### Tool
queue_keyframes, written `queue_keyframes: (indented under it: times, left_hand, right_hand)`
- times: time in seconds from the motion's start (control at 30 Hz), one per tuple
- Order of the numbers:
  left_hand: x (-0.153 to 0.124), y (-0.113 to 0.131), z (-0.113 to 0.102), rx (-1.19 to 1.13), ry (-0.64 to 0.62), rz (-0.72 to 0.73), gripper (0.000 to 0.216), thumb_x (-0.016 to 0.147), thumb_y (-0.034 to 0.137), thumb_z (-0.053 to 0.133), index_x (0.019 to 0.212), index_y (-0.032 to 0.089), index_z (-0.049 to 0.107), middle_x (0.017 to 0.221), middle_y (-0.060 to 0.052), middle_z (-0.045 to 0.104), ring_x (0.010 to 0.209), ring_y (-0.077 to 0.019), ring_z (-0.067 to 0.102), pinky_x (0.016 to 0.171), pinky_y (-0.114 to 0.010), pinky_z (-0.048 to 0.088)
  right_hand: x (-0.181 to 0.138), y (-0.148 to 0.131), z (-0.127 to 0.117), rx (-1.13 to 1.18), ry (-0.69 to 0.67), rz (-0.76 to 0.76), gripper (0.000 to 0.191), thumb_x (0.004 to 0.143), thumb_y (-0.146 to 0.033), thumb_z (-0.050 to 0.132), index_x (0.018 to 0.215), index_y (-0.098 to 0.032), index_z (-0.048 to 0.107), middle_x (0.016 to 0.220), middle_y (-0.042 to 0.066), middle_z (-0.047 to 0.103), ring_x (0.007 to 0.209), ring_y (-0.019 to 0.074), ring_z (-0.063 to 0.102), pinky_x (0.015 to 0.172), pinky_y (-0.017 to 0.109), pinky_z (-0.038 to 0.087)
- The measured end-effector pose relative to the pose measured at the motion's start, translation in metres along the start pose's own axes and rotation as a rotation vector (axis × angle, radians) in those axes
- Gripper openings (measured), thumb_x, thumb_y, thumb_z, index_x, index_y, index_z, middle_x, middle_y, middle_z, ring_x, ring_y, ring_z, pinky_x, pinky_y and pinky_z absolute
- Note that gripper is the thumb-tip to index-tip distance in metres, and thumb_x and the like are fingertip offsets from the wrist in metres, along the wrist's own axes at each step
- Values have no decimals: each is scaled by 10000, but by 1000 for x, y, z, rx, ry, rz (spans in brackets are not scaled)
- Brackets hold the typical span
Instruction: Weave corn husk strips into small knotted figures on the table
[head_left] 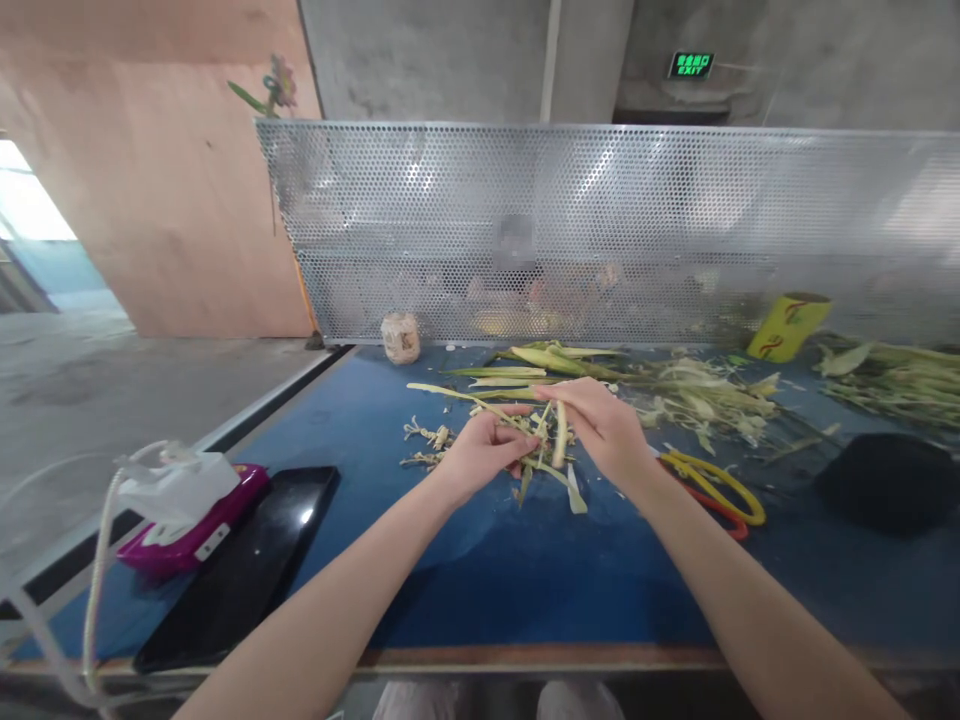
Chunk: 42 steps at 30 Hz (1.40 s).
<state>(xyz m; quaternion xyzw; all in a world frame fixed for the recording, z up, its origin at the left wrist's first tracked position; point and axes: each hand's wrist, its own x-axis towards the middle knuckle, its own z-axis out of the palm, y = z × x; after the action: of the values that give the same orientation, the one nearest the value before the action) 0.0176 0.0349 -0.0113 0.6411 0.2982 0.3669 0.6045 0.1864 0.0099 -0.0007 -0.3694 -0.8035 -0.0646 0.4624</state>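
Note:
Over the middle of the blue tabletop (465, 580), my left hand (486, 448) is closed in a pinch on a bundle of pale plant strips (541, 432). One long strip sticks out from it to the upper left. Close beside it, my right hand (604, 430) has thumb and fingers pressed together at the top of a pale flat strip (561, 436), which hangs down from them. The fingertips partly hide how the strips cross. Left of my hands lie small knotted straw pieces (429, 436). Longer green-yellow leaves (555, 358) lie just behind.
Scissors with yellow and orange handles (724, 490) lie right of my right hand, near a black object (889, 482). Dry stalks (697, 395), a yellow can (791, 327) and a tape roll (400, 338) stand or lie farther back. At left are a black tablet (244, 565) and a white charger (180, 485). A perforated metal screen (450, 230) closes the back.

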Motion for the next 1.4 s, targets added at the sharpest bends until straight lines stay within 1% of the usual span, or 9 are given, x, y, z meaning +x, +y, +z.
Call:
queue_keyframes:
  times: [0.13, 0.27, 0.47, 0.57, 0.73, 0.97, 1.07, 1.27, 1.4]
  left_hand:
    - [-1, 2, 2, 19, -1, 6, 455, 689, 257, 645, 1087, 112, 479, 551, 45, 573, 402, -47, 443, 456, -202, 392]
    - [0, 0, 1, 13, -25, 3, 467, 672, 231, 654, 1089, 99, 489, 533, 38, 580, 394, -53, 461, 455, -200, 396]
    - [0, -4, 0, -32, -52, 19, 467, 688, 149, 596, 1130, 101, 453, 517, 31, 581, 412, -62, 481, 475, -198, 407]
    - [0, -4, 0, -42, -35, 16, 456, 686, 136, 588, 1121, 106, 454, 528, 31, 579, 431, -71, 498, 494, -214, 432]
    - [1, -7, 0, -57, -11, -2, 440, 676, 152, 612, 1092, 104, 477, 588, 9, 609, 447, -70, 505, 493, -219, 436]
    - [1, -2, 0, -88, 31, -27, 456, 670, 227, 652, 1072, 85, 489, 618, -24, 638, 434, -59, 469, 470, -208, 395]
    - [0, 0, 0, -102, 45, -20, 461, 665, 245, 660, 1062, 86, 488, 575, 1, 612, 398, -37, 402, 433, -191, 341]
    - [0, -1, 0, -143, 79, -13, 432, 631, 250, 682, 996, 108, 501, 494, 56, 523, 390, -26, 347, 414, -178, 269]
    - [1, -1, -1, -178, 101, 3, 416, 612, 266, 694, 956, 127, 508, 461, 74, 484, 397, -35, 353, 420, -181, 265]
  right_hand:
    - [-1, 3, -2, -267, -7, -187, 446, 869, -102, 353, 1268, -280, 443, 870, 47, 646, 789, 181, 557, 699, 332, 454]
    - [-3, 1, -1, -272, 93, -250, 495, 860, -55, 345, 1281, -304, 421, 963, 43, 640, 851, 144, 579, 714, 269, 464]
    - [-3, 2, -5, -479, -81, -345, 359, 886, -129, 347, 1184, -182, 542, 1082, 44, 646, 955, 148, 590, 790, 257, 456]
    - [-4, 3, -6, -564, -77, -328, 350, 878, -127, 360, 1149, -199, 571, 1096, 11, 643, 909, 133, 610, 724, 228, 461]
    - [-6, 6, -5, -721, -9, -181, 433, 814, -64, 392, 1200, -203, 530, 1000, -14, 671, 640, 90, 611, 446, 218, 370]
    - [-7, 10, -8, -846, -23, -239, 416, 784, -78, 457, 1152, -233, 571, 913, -25, 682, 516, 77, 548, 406, 229, 296]
    - [-8, 10, -8, -890, -4, -260, 426, 781, -68, 459, 1159, -232, 563, 911, -26, 682, 486, 73, 519, 410, 233, 290]
    - [-7, 5, -4, -877, -44, -373, 374, 807, -85, 460, 1141, -211, 573, 945, -17, 682, 549, 86, 546, 442, 235, 327]
    - [-5, 0, -2, -791, -90, -442, 358, 845, -94, 415, 1169, -174, 544, 1044, 17, 658, 704, 103, 595, 508, 226, 388]
